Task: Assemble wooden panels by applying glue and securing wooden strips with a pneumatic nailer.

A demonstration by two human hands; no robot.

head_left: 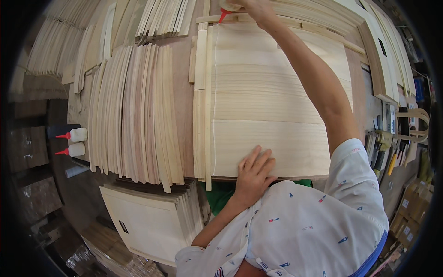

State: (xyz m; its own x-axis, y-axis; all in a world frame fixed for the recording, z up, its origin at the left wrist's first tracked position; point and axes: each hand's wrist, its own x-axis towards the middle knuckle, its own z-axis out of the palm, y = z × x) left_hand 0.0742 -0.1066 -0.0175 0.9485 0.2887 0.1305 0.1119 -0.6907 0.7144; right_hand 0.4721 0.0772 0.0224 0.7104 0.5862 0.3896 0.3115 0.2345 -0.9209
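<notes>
A wide pale wooden panel lies flat before me, made of boards joined side by side. My left hand rests on its near edge, fingers spread and holding nothing. At the far left corner my right hand grips a glue bottle, tipped so its red nozzle points down at the panel. The bottle is partly cut off by the upper rim of the view. A thin white line of glue runs along the panel's left edge. Beside that edge lies a narrow wooden strip.
Thin wooden slats lie in rows on the left. Two more glue bottles with red tips lie beyond them. Finished panels stand stacked below the table's front. Hand tools lie at the right, with wooden frames farther back.
</notes>
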